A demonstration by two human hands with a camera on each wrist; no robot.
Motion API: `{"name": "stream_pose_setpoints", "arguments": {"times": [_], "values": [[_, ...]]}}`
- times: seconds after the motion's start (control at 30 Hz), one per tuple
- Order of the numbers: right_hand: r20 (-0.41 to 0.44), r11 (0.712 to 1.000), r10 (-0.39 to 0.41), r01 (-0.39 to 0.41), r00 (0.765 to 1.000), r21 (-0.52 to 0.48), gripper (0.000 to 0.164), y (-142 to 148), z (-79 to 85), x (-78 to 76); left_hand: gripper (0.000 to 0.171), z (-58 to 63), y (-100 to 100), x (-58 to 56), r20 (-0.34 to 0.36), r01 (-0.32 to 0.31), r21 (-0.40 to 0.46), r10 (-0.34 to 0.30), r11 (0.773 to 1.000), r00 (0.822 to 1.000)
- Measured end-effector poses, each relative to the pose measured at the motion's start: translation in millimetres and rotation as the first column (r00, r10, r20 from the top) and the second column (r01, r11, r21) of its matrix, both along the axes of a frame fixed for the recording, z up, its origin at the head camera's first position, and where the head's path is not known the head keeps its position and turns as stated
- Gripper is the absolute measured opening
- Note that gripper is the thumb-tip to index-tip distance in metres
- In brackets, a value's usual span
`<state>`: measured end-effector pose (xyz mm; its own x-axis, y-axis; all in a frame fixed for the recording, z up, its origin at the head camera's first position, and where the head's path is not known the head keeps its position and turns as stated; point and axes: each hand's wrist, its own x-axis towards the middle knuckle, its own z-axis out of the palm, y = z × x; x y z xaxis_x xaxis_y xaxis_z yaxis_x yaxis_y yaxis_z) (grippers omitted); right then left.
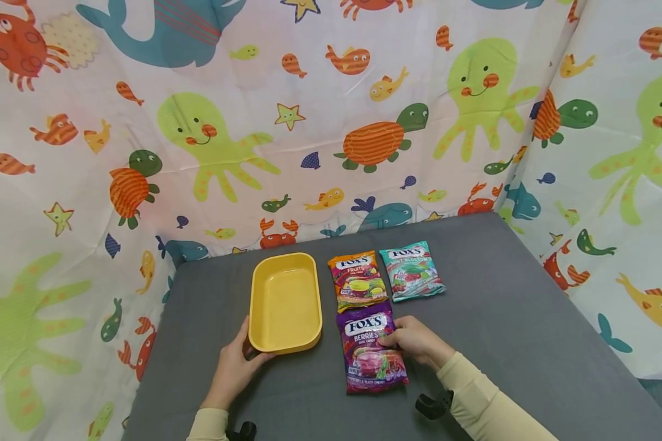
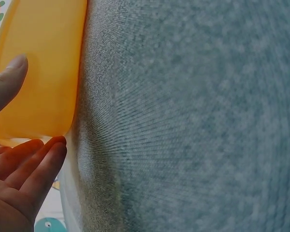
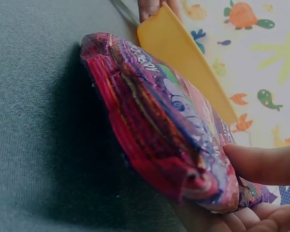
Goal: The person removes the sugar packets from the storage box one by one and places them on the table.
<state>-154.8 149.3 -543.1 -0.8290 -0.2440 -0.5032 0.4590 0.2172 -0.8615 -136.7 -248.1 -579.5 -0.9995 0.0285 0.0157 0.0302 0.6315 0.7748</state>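
Observation:
A yellow plastic tub (image 1: pixel 285 303) stands on the table at centre left. My left hand (image 1: pixel 237 367) holds its near left corner, with the thumb (image 2: pixel 12 79) on one wall and the fingers (image 2: pixel 41 164) round the other side. My right hand (image 1: pixel 419 343) grips the right edge of a purple Fox's Berries candy bag (image 1: pixel 366 364), thumb on top and fingers underneath. In the right wrist view that candy bag is tilted, with a dark shadow on the cloth beside it. Above it in the head view lie an orange Fox's Fruits bag (image 1: pixel 358 282) and a teal Mint Blossom bag (image 1: pixel 412 271).
Dark grey cloth (image 1: pixel 502 343) covers the table. Behind it and along both sides hang white curtains (image 1: pixel 320 122) printed with sea animals. A black strap mount (image 1: pixel 434 405) sits at the right wrist, and another (image 1: pixel 243 431) at the left.

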Motion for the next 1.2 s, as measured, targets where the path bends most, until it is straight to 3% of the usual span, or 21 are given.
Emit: {"name": "stream_pose_setpoints", "arguments": {"times": [0.17,0.33,0.53,0.63,0.8,0.9,1.03,1.2], "values": [[-0.008,0.998,-0.027,0.027,1.0,0.054,0.027,-1,-6.2,1.0,0.105,0.7,-2,-0.3,0.005,0.001,-0.006,-0.001,1.0,1.0],[-0.055,0.984,-0.037,0.046,0.998,0.17,0.024,-2,-11.5,4.2,0.106,-0.3,-3,-0.1,0.015,0.001,-0.009,-0.001,1.0,1.0],[-0.138,0.946,0.014,0.031,0.99,0.322,0.024,0,-13.0,4.8,0.106,0.5,-5,-1.6,0.029,-0.001,-0.02,0.002,1.0,1.0],[-0.185,0.873,0.103,0.0,0.977,0.487,0.028,2,-12.5,4.7,0.107,1.7,-5,-1.9,0.034,-0.005,-0.024,0.006,1.0,0.999],[-0.197,0.657,0.259,-0.024,0.946,0.753,0.043,2,-7.2,8.1,0.108,-1.0,-7,-1.2,0.031,-0.01,-0.026,0.011,1.0,0.999],[-0.172,0.573,0.292,-0.029,0.941,0.819,0.048,-1,-3.5,10.3,0.108,-3.2,-9,-1.0,0.032,-0.01,-0.03,0.011,0.999,0.999],[-0.156,0.53,0.297,-0.026,0.942,0.847,0.052,-1,-3.4,11.8,0.107,-3.1,-9,-0.4,0.027,-0.01,-0.031,0.01,0.999,1.0],[-0.175,0.552,0.285,-0.012,0.943,0.834,0.052,-3,-7.5,15.2,0.108,-4.5,-12,0.2,0.012,-0.016,-0.047,0.017,0.999,1.0]]}}
